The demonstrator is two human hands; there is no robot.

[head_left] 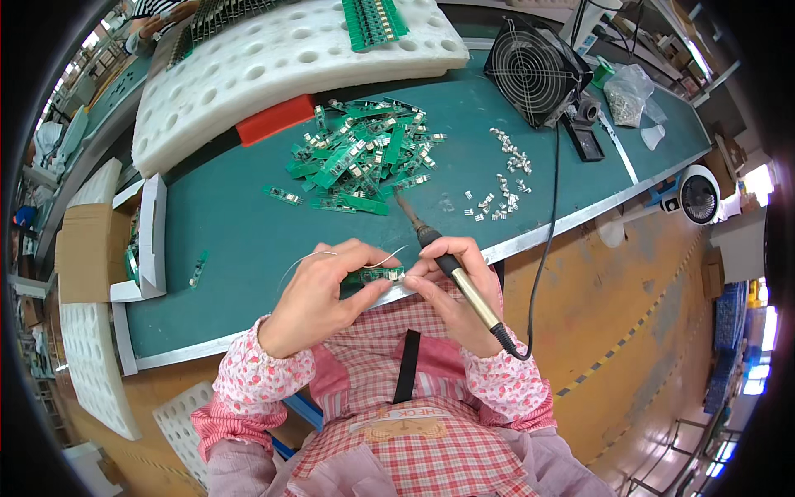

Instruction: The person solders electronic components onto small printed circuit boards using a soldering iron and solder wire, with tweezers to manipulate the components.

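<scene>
Between thumb and fingers, my left hand (319, 294) pinches a small green circuit board (383, 274) above the table's near edge. A thin strand of solder wire (300, 263) also runs through that hand, its free end rising past the board. My right hand (460, 286) holds a soldering iron (462, 282), its tip pointing up and away toward the board pile. The right thumb and fingertip meet at the board's right end; whether a small part sits between them is hard to make out. Ahead lies a heap of green circuit boards (364, 157).
Small metal connectors (501, 195) lie scattered right of the heap. A black fan (534, 70) and a soldering iron stand (584, 137) are at the back right. White foam (290, 62) and a red bin (276, 120) are behind. At left sits an open box (151, 240). The iron's cord (553, 232) hangs at right.
</scene>
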